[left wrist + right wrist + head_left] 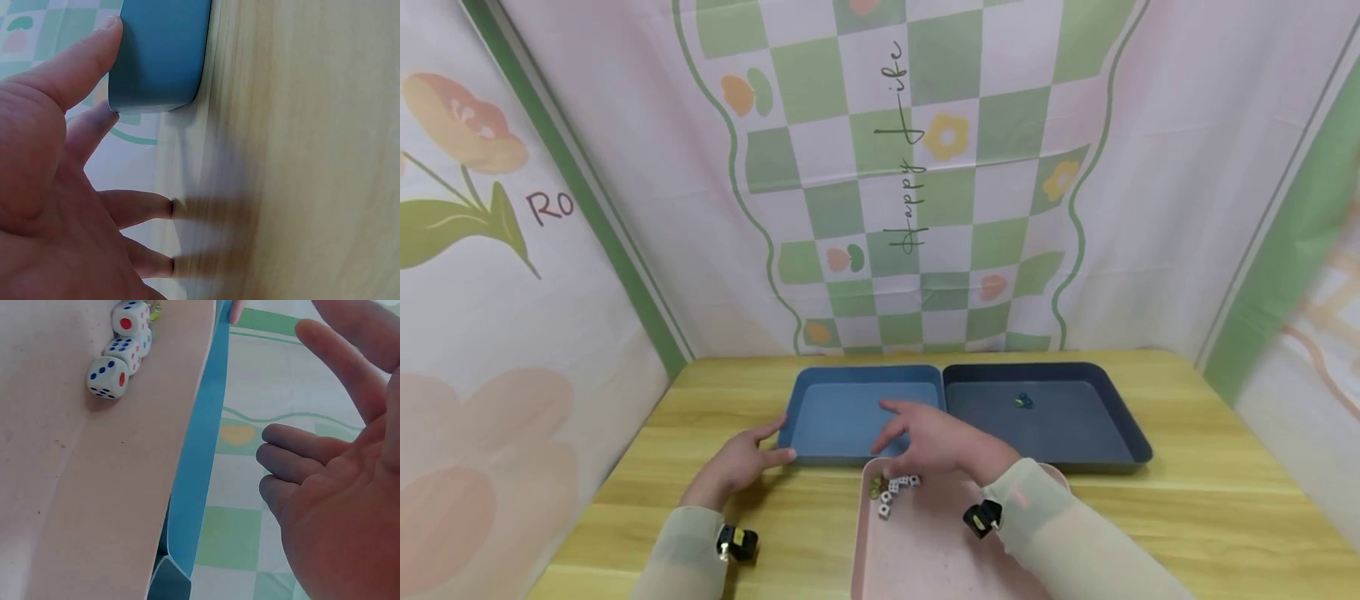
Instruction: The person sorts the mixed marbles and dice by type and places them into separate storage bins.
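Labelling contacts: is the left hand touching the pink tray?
No: the left hand touches the lighter blue tray, with table between hand and pink tray.

The blue tray (842, 417) looks matt plastic, the dice (107, 378) smooth plastic, the table (1225, 508) wood-grained.

Left sleeve (685, 554): pale cream, wrist-length, cloth. Right sleeve (1078, 533): matching, faint pink patch. Left wrist camera (741, 543), right wrist camera (981, 518): small black boxes, yellow marking on each. Left hand (741, 461), right hand (936, 439): bare.

The head view's lower edge cuts off the pink tray (921, 554), partly hidden by the right sleeve (1075, 529).
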The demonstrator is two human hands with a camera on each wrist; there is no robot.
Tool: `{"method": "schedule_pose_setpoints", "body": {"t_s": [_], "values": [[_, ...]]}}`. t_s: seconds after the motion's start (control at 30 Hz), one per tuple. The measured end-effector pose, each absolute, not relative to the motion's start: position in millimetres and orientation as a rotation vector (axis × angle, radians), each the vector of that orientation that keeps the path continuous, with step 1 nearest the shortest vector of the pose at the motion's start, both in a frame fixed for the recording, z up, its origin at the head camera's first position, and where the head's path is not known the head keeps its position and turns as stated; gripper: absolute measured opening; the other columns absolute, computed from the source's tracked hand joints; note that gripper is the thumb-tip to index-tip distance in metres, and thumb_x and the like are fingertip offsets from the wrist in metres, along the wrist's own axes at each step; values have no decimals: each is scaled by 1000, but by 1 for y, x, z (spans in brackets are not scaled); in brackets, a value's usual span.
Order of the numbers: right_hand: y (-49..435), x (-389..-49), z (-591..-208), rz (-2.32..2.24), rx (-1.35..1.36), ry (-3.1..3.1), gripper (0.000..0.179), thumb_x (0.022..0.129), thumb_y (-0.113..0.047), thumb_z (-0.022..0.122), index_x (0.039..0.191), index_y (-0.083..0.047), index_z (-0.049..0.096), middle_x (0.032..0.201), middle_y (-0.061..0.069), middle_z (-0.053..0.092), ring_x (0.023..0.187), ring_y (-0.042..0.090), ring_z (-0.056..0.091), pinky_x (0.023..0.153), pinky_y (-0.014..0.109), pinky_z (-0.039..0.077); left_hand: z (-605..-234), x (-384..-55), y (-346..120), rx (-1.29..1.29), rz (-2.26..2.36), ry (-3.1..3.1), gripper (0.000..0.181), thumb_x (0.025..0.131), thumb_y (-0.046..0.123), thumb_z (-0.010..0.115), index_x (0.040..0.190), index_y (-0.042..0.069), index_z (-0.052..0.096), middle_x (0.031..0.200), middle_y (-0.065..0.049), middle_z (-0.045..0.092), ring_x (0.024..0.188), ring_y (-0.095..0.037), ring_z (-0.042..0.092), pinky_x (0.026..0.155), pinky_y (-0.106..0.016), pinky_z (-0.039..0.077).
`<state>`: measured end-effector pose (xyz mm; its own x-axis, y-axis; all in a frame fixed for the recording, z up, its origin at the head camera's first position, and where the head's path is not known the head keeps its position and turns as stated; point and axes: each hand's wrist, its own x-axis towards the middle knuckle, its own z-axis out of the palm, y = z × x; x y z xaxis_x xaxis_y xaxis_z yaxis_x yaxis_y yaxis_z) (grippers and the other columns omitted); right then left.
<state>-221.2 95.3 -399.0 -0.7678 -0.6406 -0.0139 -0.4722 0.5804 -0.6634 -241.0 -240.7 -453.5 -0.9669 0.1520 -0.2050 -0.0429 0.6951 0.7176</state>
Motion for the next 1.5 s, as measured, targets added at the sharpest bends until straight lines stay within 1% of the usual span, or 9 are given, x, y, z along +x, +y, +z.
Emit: {"method": "schedule_pose_setpoints", "body": {"t_s": [0.1,0.17,0.33,0.53,0.87,1.0,1.17,1.27,1.5], "values": [[94,-220,-401,-920,-947,2545,20,85,-24,81,105,-24,79,161,13,25,145,38,24,105,53,41,-454,-242,-240,77,1134,2657,75,88,47,73,153,28,41,155,-21,34,140,-49,27,109,-68,20],[94,-219,-402,-903,-944,2536,20,84,-23,81,104,-25,79,161,13,24,145,38,24,104,53,42,-454,-243,-240,64,1138,2661,75,87,48,74,152,29,42,155,-21,35,140,-48,28,109,-68,21],[91,-216,-404,-855,-941,2524,23,82,-20,80,104,-28,80,161,15,25,146,36,22,105,52,40,-455,-244,-240,67,1155,2657,74,87,47,74,152,29,43,155,-20,35,140,-49,28,109,-68,20],[85,-212,-404,-783,-1000,2511,20,82,-24,83,100,-33,79,159,18,28,147,34,22,108,51,39,-454,-241,-240,46,1177,2644,75,87,47,75,152,30,43,155,-20,34,140,-49,27,110,-67,19],[81,-206,-408,-710,-1013,2487,18,83,-27,83,100,-27,80,159,17,29,147,31,23,111,48,35,-456,-240,-241,85,1158,2666,74,88,47,74,152,28,43,154,-20,35,139,-49,29,109,-67,22],[81,-206,-412,-704,-999,2487,16,83,-28,83,99,-29,80,160,15,28,147,31,24,111,49,35,-455,-240,-241,100,1160,2669,75,88,46,74,152,28,42,154,-20,36,139,-49,29,109,-68,21],[81,-204,-418,-622,-992,2503,19,84,-24,82,100,-33,79,161,13,26,147,34,22,112,52,31,-456,-240,-241,109,1168,2665,74,87,46,74,152,28,43,154,-20,36,139,-50,29,109,-68,21],[80,-203,-420,-589,-993,2510,22,83,-22,82,101,-35,79,162,12,25,147,34,21,113,52,30,-455,-240,-240,97,1179,2655,75,87,47,75,152,29,43,155,-19,35,139,-50,28,109,-68,21],[79,-204,-427,-580,-1041,2511,23,82,-18,82,98,-34,79,160,14,28,147,33,20,115,51,26,-454,-239,-240,71,1199,2642,75,86,46,76,152,29,43,155,-20,34,140,-50,27,109,-69,20]]}}
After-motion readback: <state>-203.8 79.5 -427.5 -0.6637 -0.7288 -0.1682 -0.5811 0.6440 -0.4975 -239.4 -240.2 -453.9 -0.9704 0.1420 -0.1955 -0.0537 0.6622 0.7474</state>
